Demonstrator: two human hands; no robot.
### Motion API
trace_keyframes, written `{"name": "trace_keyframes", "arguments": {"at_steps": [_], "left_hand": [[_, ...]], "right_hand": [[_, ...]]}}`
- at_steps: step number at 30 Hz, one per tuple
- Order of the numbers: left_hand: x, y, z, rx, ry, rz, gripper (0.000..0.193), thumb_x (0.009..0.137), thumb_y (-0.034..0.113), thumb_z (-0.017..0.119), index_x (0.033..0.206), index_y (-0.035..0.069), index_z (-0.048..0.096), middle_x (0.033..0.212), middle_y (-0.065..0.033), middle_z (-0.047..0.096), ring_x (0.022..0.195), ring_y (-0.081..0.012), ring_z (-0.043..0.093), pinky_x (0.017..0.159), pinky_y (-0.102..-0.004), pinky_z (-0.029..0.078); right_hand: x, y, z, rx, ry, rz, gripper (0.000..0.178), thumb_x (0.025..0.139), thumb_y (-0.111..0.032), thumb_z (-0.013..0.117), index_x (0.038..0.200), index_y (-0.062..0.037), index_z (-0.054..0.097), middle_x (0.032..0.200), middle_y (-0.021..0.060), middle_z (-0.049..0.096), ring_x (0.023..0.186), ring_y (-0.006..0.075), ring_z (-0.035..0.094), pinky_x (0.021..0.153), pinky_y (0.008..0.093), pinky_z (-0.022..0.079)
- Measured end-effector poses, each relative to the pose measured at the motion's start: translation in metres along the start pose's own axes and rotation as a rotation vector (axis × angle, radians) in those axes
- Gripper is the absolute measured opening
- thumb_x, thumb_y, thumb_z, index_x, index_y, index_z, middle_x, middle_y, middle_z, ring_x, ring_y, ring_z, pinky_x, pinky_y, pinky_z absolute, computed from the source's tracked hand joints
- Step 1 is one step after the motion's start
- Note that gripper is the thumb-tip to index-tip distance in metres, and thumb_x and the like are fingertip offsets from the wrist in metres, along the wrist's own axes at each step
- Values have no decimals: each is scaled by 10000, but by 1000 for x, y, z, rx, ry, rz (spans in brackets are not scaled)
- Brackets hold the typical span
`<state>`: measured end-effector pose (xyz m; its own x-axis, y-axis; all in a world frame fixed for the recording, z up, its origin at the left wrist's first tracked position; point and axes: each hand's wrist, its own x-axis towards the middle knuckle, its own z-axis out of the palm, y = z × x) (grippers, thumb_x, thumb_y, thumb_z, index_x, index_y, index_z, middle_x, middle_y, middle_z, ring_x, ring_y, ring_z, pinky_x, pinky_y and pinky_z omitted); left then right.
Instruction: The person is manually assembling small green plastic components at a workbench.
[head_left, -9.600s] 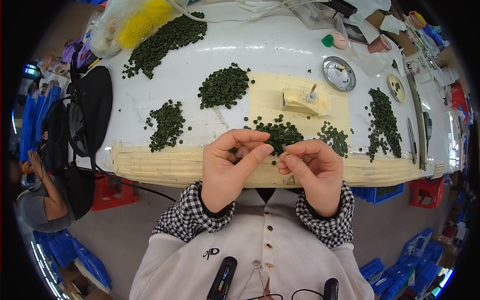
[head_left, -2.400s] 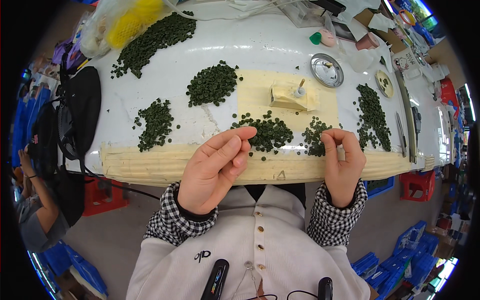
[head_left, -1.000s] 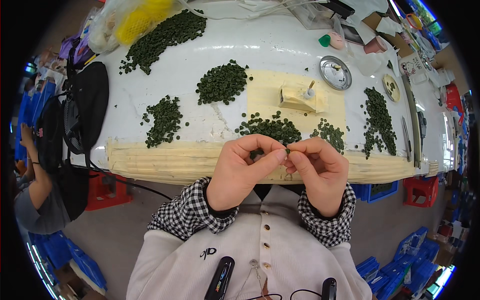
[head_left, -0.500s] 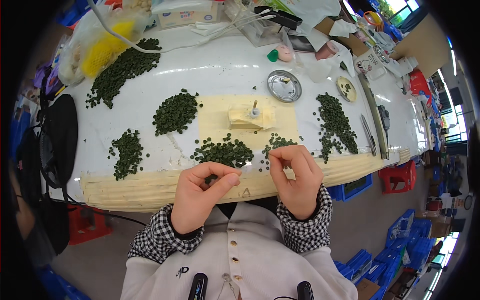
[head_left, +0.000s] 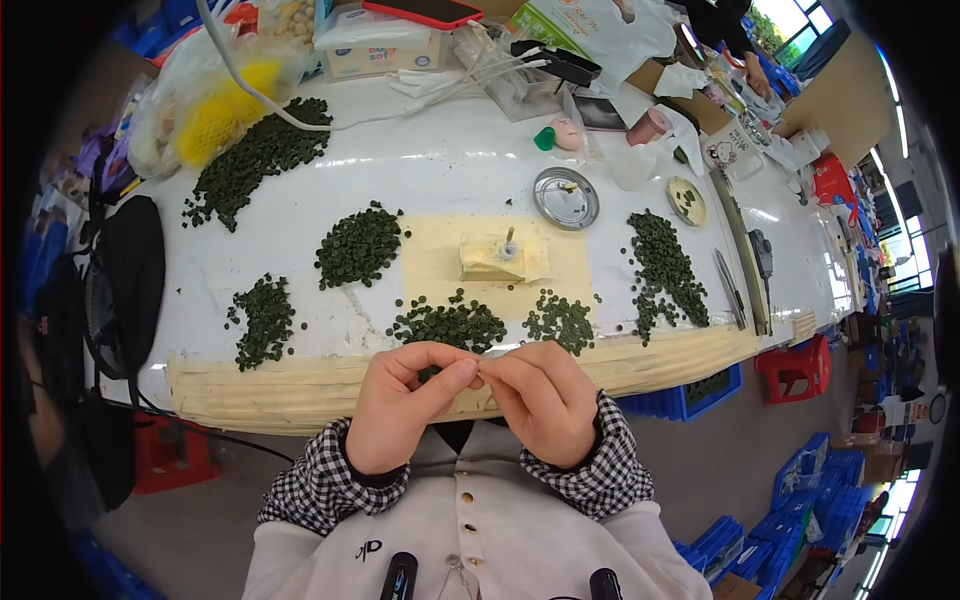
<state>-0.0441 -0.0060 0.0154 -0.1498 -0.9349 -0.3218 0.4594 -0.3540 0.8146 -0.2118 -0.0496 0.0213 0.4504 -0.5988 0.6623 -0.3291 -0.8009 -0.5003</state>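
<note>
Fingers [head_left: 470, 368] above cluttered white table [head_left: 450, 165]

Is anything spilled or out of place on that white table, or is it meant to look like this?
Nothing looks spilled. The small dark green discs lie in separate piles on the white table. A few strays sit around the nearest pile, on the yellow sheet.

I see a long white table [head_left: 450, 170], its near edge taped beige, on a grey floor [head_left: 200, 500]. Blue crates [head_left: 780, 540] and a red stool [head_left: 795, 365] sit beyond its right end, under bright windows [head_left: 790, 20].
</note>
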Motion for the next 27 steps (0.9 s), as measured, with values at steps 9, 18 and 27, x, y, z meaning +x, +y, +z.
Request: {"name": "trace_keyframes", "arguments": {"at_steps": [9,18,27], "left_hand": [[5,2,3,15,21,76,144,866,71,573,950,-39,613,866,-56,634,814,-78,578,740,-201,465],[8,-1,6,69,84,113,137,863,80,583,943,-26,617,834,-24,624,770,-37,539,675,-166,430],[11,-3,10,99,125,156,103,852,68,592,916,-8,619,803,-8,614,711,-17,507,616,-149,400]], "right_hand": [[-2,-1,10,4,80,81,251,673,91,669,911,21,626,776,98,580,630,205,578,532,268,473],[-1,4,17,-35,122,84,192,700,89,659,880,38,616,765,117,586,634,220,588,540,278,485],[-4,5,17,-81,137,43,247,666,97,678,901,40,624,774,109,592,635,206,594,533,270,491]]}}
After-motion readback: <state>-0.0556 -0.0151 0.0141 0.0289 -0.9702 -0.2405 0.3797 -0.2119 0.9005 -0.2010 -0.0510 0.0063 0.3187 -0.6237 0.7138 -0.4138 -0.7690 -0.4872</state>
